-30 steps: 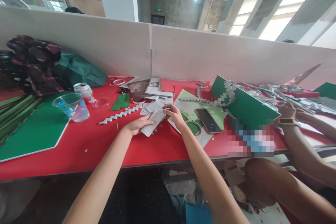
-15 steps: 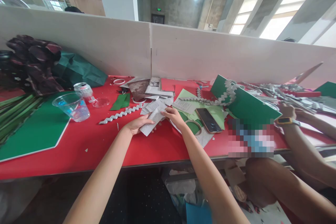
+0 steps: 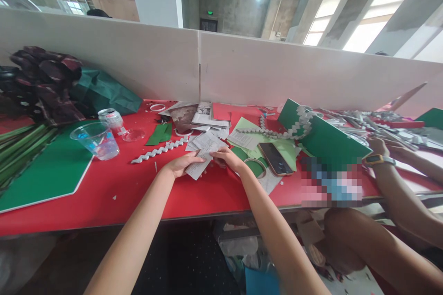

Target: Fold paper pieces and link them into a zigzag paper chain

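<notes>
A printed sheet of paper (image 3: 199, 168) is between my hands, tilted above the red table. My left hand (image 3: 182, 166) grips its left edge, thumb on top and fingers underneath. My right hand (image 3: 228, 157) pinches its upper right edge, with some fingers hidden below. Just beyond lie more printed papers (image 3: 207, 140). A zigzag folded paper strip (image 3: 159, 151) rests left of my hands. To the right of my right hand are a roll of tape (image 3: 263, 171) and a phone (image 3: 275, 158) on light green paper (image 3: 242, 130).
A plastic cup (image 3: 97, 143), a can (image 3: 111, 120) and a green board (image 3: 44, 179) stand or lie at left. At right, a co-worker's hand (image 3: 377, 147) is beside a tilted green board (image 3: 325, 138) with a paper chain over it. A white partition (image 3: 263, 64) closes the back.
The paper in my hands has turned slightly and lowered at its top. My right fingers have moved a little left and down along its edge.
</notes>
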`<move>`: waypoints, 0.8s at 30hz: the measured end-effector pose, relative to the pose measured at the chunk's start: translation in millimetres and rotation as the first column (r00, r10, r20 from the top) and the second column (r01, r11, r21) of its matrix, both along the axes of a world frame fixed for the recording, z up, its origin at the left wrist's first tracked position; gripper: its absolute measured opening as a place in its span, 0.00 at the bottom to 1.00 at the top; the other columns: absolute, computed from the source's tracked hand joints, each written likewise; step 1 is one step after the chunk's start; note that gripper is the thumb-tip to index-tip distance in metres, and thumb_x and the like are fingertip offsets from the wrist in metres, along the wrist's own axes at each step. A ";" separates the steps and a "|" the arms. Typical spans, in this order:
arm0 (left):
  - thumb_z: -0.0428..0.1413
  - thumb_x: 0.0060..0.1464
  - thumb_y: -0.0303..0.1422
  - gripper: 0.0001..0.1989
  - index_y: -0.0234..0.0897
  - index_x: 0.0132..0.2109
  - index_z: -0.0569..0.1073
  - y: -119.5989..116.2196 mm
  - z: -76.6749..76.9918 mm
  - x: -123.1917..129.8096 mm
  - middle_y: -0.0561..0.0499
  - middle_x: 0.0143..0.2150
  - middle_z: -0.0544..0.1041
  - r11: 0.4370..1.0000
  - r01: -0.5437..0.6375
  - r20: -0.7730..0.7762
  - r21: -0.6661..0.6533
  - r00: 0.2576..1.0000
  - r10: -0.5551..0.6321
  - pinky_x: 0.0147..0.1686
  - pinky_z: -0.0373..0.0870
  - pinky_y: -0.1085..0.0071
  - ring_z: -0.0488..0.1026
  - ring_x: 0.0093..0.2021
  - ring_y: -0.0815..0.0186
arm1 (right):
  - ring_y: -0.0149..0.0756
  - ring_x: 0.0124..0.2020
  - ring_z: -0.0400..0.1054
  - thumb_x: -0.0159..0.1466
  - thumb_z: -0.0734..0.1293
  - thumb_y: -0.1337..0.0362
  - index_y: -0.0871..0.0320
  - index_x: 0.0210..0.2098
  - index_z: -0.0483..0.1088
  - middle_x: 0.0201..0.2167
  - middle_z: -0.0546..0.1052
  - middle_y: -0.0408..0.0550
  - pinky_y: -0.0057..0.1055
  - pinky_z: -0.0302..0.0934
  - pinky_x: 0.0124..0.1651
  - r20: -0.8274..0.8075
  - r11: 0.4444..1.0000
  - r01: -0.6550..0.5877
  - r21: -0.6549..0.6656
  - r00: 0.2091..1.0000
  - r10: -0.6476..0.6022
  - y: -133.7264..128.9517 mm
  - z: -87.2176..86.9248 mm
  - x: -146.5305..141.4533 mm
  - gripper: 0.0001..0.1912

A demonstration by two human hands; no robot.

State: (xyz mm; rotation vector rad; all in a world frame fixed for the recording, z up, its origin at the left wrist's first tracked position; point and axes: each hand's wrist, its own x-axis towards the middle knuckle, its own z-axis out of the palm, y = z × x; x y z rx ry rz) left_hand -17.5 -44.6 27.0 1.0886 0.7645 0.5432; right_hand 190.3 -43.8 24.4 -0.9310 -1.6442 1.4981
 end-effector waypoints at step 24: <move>0.61 0.48 0.30 0.14 0.30 0.43 0.72 -0.8 0.2 0.6 0.45 0.31 0.77 0.998 0.058 -0.001 0.010 0.998 -0.058 0.23 0.69 0.72 0.72 0.25 0.67 | 0.23 0.14 0.48 0.56 0.69 0.52 0.57 0.18 0.58 0.12 0.57 0.35 0.26 0.43 0.19 -0.131 0.990 0.132 0.053 0.984 -0.124 1.9 3.0 2.1 0.21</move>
